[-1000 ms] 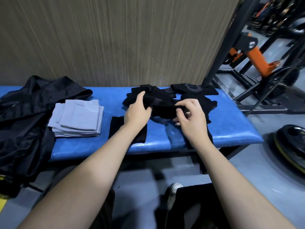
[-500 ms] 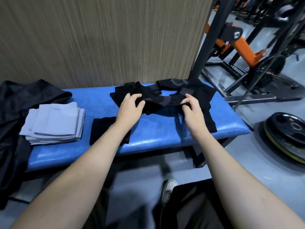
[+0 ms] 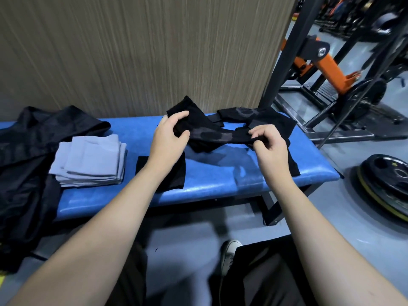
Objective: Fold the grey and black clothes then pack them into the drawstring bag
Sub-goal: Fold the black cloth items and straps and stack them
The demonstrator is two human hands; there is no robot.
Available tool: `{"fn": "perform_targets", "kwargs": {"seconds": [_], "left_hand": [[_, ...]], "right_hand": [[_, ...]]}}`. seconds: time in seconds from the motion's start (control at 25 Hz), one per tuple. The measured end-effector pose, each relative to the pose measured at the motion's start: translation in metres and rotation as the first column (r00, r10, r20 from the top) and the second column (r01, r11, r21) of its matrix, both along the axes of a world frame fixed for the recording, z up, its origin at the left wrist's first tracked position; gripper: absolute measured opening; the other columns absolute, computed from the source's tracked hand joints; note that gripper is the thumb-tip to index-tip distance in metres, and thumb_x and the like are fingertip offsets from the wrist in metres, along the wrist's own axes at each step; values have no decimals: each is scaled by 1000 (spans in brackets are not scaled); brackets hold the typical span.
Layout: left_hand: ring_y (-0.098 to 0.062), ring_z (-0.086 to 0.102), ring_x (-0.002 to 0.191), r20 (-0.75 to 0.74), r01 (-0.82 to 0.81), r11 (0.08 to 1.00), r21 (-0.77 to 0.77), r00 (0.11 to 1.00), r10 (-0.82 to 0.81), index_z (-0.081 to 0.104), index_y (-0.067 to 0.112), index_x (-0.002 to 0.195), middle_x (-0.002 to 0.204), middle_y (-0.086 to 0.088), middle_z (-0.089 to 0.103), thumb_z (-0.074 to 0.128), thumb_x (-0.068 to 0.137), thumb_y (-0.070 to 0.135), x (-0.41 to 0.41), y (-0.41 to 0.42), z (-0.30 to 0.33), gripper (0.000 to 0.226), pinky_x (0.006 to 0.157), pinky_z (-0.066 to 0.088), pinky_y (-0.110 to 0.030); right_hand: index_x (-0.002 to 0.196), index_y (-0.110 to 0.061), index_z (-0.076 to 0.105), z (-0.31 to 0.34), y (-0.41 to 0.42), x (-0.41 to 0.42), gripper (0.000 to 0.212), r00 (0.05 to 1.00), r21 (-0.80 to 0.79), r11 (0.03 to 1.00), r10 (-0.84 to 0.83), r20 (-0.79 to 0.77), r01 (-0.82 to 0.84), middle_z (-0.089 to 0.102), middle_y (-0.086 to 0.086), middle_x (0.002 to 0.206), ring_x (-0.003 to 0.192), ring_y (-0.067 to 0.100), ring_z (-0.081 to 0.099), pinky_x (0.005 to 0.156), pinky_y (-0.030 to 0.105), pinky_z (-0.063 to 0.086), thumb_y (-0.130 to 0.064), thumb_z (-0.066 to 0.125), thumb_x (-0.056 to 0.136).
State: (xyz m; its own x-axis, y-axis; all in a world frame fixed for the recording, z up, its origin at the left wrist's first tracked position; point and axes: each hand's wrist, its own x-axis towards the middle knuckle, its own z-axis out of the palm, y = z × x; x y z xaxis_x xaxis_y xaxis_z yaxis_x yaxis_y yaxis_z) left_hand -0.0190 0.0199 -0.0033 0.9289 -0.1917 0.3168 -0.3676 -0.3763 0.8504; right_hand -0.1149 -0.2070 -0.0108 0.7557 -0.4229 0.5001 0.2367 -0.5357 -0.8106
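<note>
Both hands are now lifting the black garment (image 3: 206, 134) off the bench (image 3: 220, 186); half a second ago it was lying pressed on the pad under them. Left hand (image 3: 170, 138) is gripping the garment's left end, thumb over a raised flap. Right hand (image 3: 268, 143) is pinching the right end between fingertips and thumb. The cloth is being stretched between them, just above the bench's far edge, so judging by this, the fold on this piece is only starting.

Under the left wrist a folded black piece (image 3: 174, 173) is sitting near the front edge. Left of it the grey stack (image 3: 90, 164) is lying folded, apparently done. More black cloth (image 3: 265, 117) is lying loose at the far right corner, partly trailing over the right end. A large black fabric heap (image 3: 28, 155), possibly the bag, is draping over the bench's left end; cannot tell for sure. Packing is not yet begun.

Behind the bench a wood-grain wall (image 3: 132, 51) is standing. To the right, a dark rack with orange arm (image 3: 326, 69) and a weight plate (image 3: 388, 182) are sitting on the grey floor.
</note>
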Motion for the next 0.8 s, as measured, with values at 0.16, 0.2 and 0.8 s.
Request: {"fn": "perform_targets", "kwargs": {"seconds": [0.16,0.2,0.8], "left_hand": [[4,55,77,-54,-28,999,-30,998,27,59,35,132,106,8,61,62,84,8,-4,23,3,55,79,44,-14],[6,56,77,-66,-47,999,-27,997,45,62,33,130,106,11,62,63,86,11,-4,28,3,49,77,42,-9],[-13,69,80,-185,-63,970,235,977,108,73,33,84,86,17,72,56,90,39,-10,71,-12,19,76,52,-32]], "right_hand": [[79,-11,55,-3,2,2,11,995,-48,999,21,-98,-26,53,3,118,104,0,52,79,13,40,-2,50,74],[80,-14,54,-6,1,4,14,988,-50,999,8,-154,-16,51,1,123,106,1,52,81,16,41,-1,51,76],[131,-32,54,-43,28,26,49,733,-481,859,-210,-647,-179,50,8,119,115,28,45,104,40,39,-45,70,87]]}}
